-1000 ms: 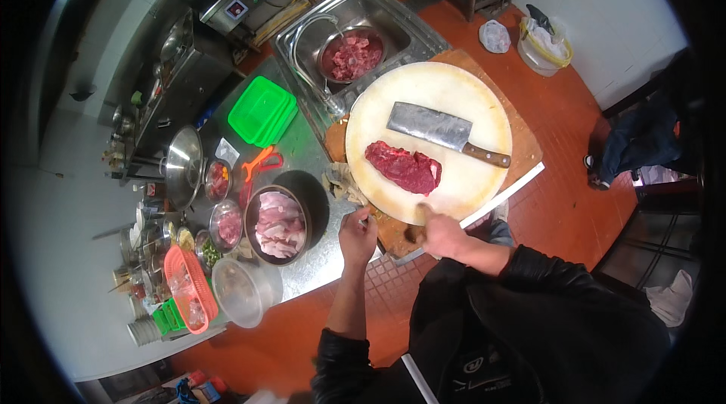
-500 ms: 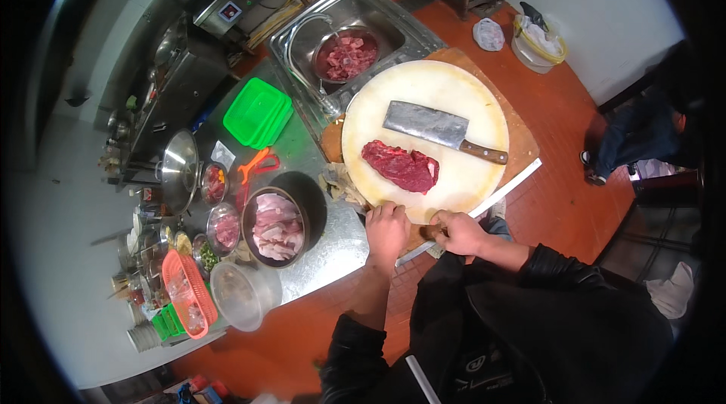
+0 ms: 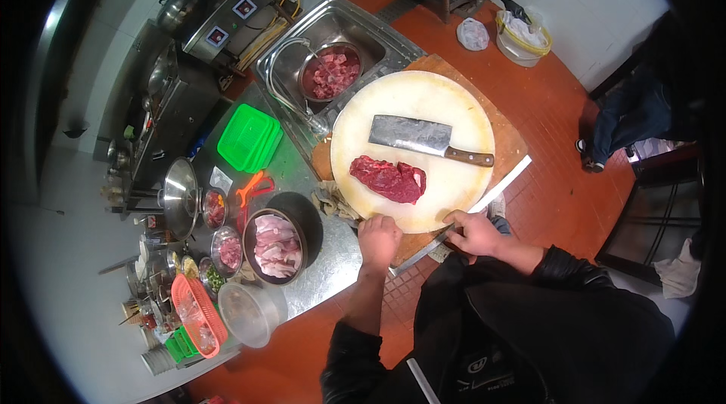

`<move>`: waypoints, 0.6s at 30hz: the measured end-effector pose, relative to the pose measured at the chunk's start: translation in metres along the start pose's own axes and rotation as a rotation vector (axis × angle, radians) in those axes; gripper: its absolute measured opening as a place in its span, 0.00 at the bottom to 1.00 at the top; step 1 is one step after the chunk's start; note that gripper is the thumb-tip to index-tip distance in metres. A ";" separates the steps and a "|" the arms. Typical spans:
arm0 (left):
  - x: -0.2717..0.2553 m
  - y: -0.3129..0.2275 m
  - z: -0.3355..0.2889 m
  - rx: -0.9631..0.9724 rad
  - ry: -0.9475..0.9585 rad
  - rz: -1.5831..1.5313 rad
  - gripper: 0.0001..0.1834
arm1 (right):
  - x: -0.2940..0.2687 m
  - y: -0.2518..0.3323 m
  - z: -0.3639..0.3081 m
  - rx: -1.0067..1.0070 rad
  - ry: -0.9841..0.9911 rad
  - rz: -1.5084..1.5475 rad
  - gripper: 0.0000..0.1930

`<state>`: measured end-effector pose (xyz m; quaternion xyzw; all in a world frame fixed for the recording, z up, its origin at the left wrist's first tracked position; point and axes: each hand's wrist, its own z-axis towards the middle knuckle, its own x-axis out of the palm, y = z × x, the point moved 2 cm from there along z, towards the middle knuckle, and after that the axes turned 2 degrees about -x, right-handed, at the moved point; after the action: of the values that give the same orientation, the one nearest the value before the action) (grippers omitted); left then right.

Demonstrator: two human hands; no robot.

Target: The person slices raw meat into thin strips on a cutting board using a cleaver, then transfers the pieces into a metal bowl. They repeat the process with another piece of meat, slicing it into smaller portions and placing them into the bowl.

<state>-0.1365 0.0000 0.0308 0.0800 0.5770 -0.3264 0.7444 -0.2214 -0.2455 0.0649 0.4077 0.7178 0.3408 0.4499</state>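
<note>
My left hand [image 3: 380, 239] is closed at the near rim of a thick round white cutting board [image 3: 446, 192], its fingers curled at the edge. Farther right along that rim is my right hand [image 3: 478, 234], thumb against the board and the other fingers bent below it. A slab of raw red meat [image 3: 389, 179] lies on the board's near half. Just beyond it rests a cleaver [image 3: 411, 134] with a wooden handle, blade to the left and handle to the right. Neither hand touches the meat or the cleaver.
Left of the board are a crumpled cloth [image 3: 335, 201], a bowl of pale meat strips [image 3: 277, 247], orange-handled scissors [image 3: 252, 187] and a green basket [image 3: 246, 137]. Diced meat [image 3: 330, 76] fills a bowl in the sink [image 3: 369, 42]. A person [image 3: 631, 120] stands at the far right.
My right hand has moved right along the board's near rim, away from the left hand. The whole view has shifted slightly; meat and cleaver keep their places on the board.
</note>
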 end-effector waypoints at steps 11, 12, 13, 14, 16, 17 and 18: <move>-0.086 0.056 -0.433 -1.572 0.072 -1.384 0.32 | -0.105 -0.018 -0.022 -0.309 -0.540 -0.092 0.10; -0.084 0.052 -0.458 -1.980 -0.178 -1.142 0.31 | -0.111 -0.022 -0.024 -0.291 -0.561 -0.116 0.09; -0.077 0.052 -0.460 -1.919 0.456 -0.746 0.32 | -0.115 -0.024 -0.022 -0.293 -0.574 -0.130 0.08; -0.076 0.052 -0.454 -1.730 1.025 -0.315 0.33 | -0.115 -0.026 -0.019 -0.312 -0.558 -0.158 0.08; -0.071 0.054 -0.399 -1.196 1.272 0.262 0.35 | -0.115 -0.023 -0.007 -0.463 -0.651 -0.177 0.10; -0.072 0.057 -0.364 -1.099 1.097 0.181 0.33 | -0.108 -0.020 0.003 -0.482 -0.562 -0.168 0.11; -0.068 0.058 -0.322 -0.960 0.861 0.123 0.31 | -0.103 -0.014 0.018 -0.535 -0.531 -0.152 0.12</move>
<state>-0.3707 0.2314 -0.0258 -0.1053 0.9000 0.0725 0.4167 -0.1819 -0.3412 0.0840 0.2957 0.4900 0.3642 0.7347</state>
